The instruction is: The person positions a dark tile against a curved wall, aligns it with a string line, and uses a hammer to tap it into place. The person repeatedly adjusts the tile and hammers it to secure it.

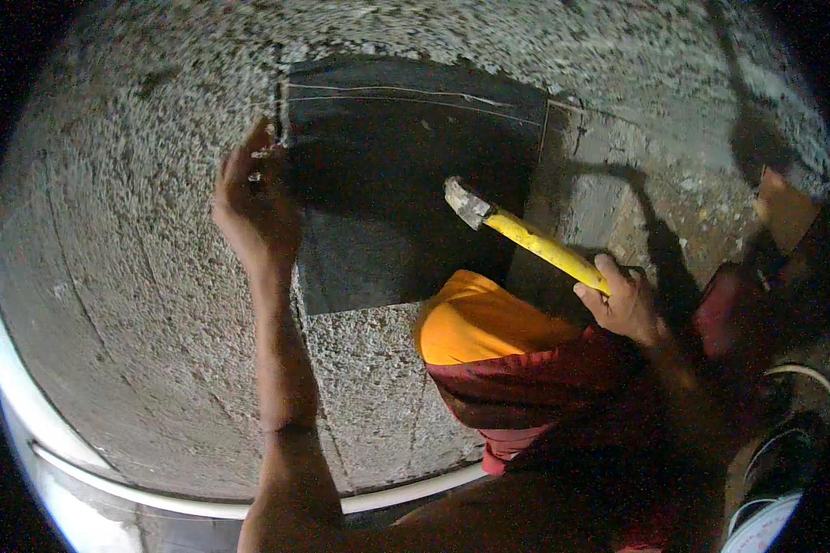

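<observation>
My right hand (622,300) is closed round the yellow handle of a hammer (544,247). Its worn, pale-smeared head hovers above or rests near the middle of a dark square tile (387,138); I cannot tell whether the two touch. The tile lies on a rough, gritty grey bed. At the tile's left edge is my left hand (258,207), fingers bent together, with small whitish bits showing between them. What it grips, if anything, is unclear. Thin pale strings (406,92) cross the tile near its far edge.
Gritty mortar-like bed (157,212) spreads to the left and far side. A knee in orange and dark red cloth (489,323) juts over the tile's near right corner. A white pipe (415,490) curves along the near side. A brown flat piece (786,207) stands at the right.
</observation>
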`<move>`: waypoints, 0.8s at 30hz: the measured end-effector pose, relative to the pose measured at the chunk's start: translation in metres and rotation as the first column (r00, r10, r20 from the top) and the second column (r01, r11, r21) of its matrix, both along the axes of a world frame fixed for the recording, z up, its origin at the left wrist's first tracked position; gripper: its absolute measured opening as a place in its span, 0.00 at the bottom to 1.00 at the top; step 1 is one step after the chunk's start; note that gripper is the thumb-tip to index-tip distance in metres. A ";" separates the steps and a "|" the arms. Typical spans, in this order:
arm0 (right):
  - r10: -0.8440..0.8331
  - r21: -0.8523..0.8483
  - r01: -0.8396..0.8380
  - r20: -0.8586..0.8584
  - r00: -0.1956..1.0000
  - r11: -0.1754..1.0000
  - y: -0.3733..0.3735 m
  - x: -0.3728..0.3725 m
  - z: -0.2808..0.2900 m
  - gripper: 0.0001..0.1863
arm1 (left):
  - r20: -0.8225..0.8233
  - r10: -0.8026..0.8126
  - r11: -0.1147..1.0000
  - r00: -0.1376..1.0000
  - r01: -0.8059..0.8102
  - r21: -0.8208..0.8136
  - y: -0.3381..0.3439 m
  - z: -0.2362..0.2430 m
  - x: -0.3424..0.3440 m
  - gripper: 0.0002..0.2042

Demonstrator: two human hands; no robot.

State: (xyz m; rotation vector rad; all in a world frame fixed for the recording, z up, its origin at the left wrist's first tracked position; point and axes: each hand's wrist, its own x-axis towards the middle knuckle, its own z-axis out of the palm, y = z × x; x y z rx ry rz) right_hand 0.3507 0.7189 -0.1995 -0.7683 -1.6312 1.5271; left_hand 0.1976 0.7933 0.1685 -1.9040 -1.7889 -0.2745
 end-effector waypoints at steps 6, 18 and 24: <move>-0.181 0.207 0.195 -0.083 0.980 0.959 0.033 0.054 0.110 0.23 | 0.675 0.010 0.999 0.738 0.016 -0.032 -0.040 -0.061 0.029 0.14; -0.367 0.659 0.055 0.346 0.864 0.750 0.077 0.111 0.311 0.22 | 0.041 -0.194 0.715 -0.980 -0.113 0.690 0.083 -0.111 0.054 0.14; -0.356 0.547 0.093 0.399 0.845 0.832 0.078 0.096 0.319 0.23 | -0.289 0.007 0.598 -0.957 -0.228 0.768 0.097 -0.100 0.046 0.12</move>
